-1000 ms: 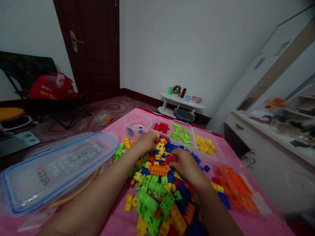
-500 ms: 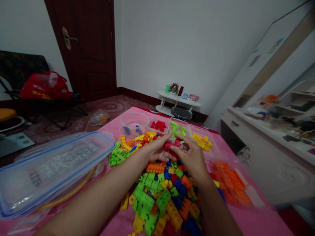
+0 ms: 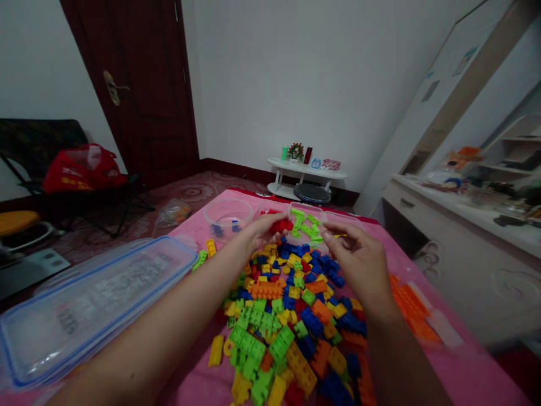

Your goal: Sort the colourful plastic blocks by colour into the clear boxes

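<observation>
Red block [image 3: 282, 226] pinched in left hand [image 3: 262, 230], left of green-block tray [image 3: 307, 207]; right hand [image 3: 362, 260] right of it, fingers parted.

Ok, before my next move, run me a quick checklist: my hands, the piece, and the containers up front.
1. Left hand has a red piece in its fingers: ok.
2. Right hand is free: cannot tell; its fingers are curled and nothing shows clearly between them.
3. Green blocks are inside their clear container: ok.
4. Blue blocks are in the round tub: ok.
5. Red blocks beyond the left hand are in full view: not ok; the hand covers most of that spot.
</observation>
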`<state>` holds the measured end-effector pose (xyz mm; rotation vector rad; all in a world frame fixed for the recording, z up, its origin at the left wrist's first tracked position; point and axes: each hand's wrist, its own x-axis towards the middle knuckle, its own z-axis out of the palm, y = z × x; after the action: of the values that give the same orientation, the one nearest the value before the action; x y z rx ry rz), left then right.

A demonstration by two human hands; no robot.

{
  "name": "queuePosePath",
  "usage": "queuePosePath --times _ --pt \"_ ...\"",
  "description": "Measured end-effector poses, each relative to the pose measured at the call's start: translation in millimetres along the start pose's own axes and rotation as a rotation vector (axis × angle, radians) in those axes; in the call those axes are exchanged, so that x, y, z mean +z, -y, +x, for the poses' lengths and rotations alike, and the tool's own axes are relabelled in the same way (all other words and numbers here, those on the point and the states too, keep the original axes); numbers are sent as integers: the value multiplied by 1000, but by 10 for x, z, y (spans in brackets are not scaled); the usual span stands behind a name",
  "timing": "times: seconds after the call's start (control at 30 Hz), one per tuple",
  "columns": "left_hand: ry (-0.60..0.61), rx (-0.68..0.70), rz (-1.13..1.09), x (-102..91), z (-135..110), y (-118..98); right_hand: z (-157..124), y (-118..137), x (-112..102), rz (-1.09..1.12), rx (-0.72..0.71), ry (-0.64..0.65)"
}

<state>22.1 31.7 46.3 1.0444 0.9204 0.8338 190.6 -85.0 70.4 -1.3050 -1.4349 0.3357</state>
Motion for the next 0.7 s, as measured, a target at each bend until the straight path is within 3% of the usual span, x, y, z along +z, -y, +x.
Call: queuePosePath --times 0.13,0.27,0.4,0.5,0.57,0.7 --pt "-194 114 164 -79 407 -283 0 58 -93 -4 -8 -39" --pt "-258 256 379 -170 465 -436 -20 63 -118 -44 -9 -28" --pt "-242 458 1155 -342 127 -445 -31 54 -132 -83 -43 -41" --pt "-334 381 1639 -532 -234 -381 -38 59 -124 -89 -69 -29" --pt "-373 272 1822 -661 -447 -312 -48 64 -101 -85 -87 -10" --pt "-290 121 1937 -845 -704 -126 -76 68 -40 -95 -141 25"
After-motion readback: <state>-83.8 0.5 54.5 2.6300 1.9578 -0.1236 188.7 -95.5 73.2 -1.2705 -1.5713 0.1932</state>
